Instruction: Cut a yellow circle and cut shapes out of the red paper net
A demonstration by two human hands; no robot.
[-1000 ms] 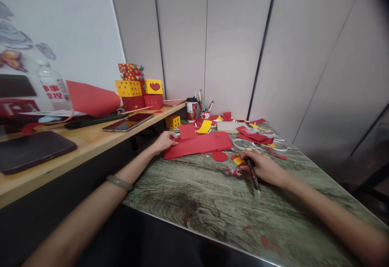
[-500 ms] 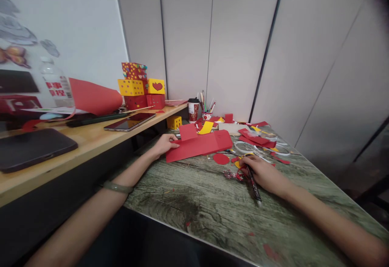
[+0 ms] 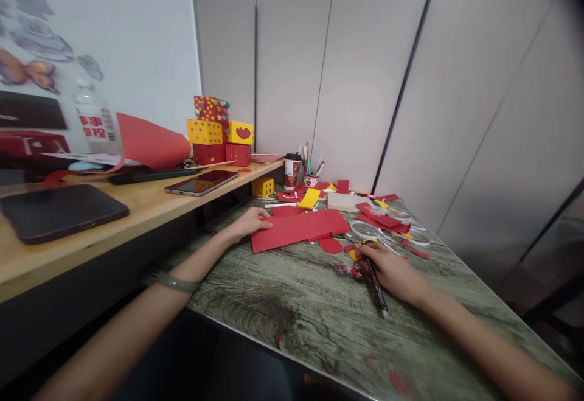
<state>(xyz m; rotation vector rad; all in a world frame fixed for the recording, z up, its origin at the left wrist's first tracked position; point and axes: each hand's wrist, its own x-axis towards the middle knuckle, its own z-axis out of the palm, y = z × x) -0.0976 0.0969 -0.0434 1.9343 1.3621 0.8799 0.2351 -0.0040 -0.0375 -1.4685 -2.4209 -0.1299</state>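
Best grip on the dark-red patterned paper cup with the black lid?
I'd wrap the dark-red patterned paper cup around its wall below the black lid, coming from the near side. It stands upright, so its round wall suits a level wrap. The pen pot crowds its right and the wooden shelf's end its left. Pinching the lid might pop it off.

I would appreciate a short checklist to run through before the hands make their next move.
- Left hand has the long red paper by its left end: ok.
- Right hand holds the dark patterned pen: ok.
- Pen uncapped and ready to write: cannot tell.
- Green wood-grain table free of scraps: not ok; red and yellow bits lie about.
- Dark-lidded red paper cup upright: ok.
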